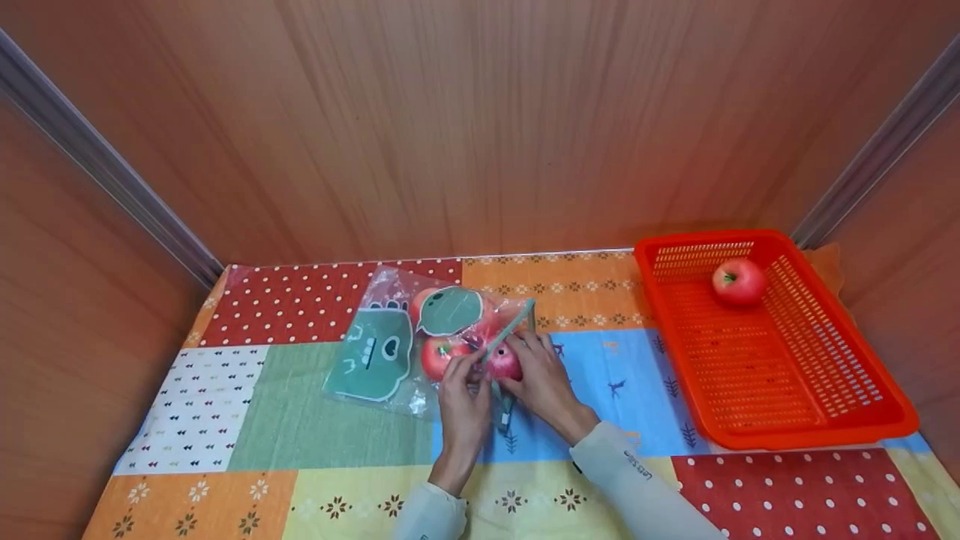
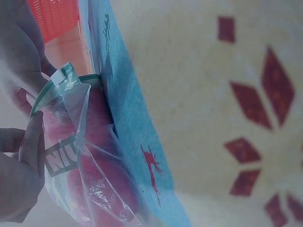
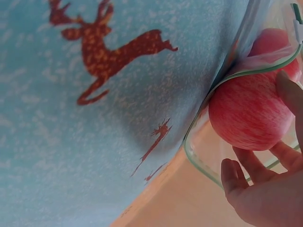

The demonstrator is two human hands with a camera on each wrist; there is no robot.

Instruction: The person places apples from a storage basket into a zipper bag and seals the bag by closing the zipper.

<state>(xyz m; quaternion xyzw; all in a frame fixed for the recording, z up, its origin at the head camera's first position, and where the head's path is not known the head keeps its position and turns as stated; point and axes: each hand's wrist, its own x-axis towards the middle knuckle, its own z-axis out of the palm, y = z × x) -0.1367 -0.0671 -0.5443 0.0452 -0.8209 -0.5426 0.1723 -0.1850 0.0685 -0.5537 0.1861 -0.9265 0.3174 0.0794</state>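
A clear zip bag (image 1: 411, 394) with green cartoon prints lies on the patchwork cloth, its mouth toward the right. Several red apples (image 1: 437, 361) show through its plastic. My left hand (image 1: 463, 409) pinches the green-edged rim of the mouth between thumb and fingers; the left wrist view shows this hand (image 2: 21, 175) beside the white zip slider (image 2: 57, 77). At the opening, my right hand (image 1: 546, 379) holds an apple (image 3: 251, 111), thumb on one side and fingers on the other. That apple sits within the parted green rim, and another apple (image 3: 270, 41) lies behind it.
To the right stands an orange-red plastic basket (image 1: 806, 440) with one apple (image 1: 739, 283) near its far end. Wood-patterned panels (image 1: 480, 135) enclose the table at the back and both sides. The cloth (image 1: 337, 442) covers the tabletop.
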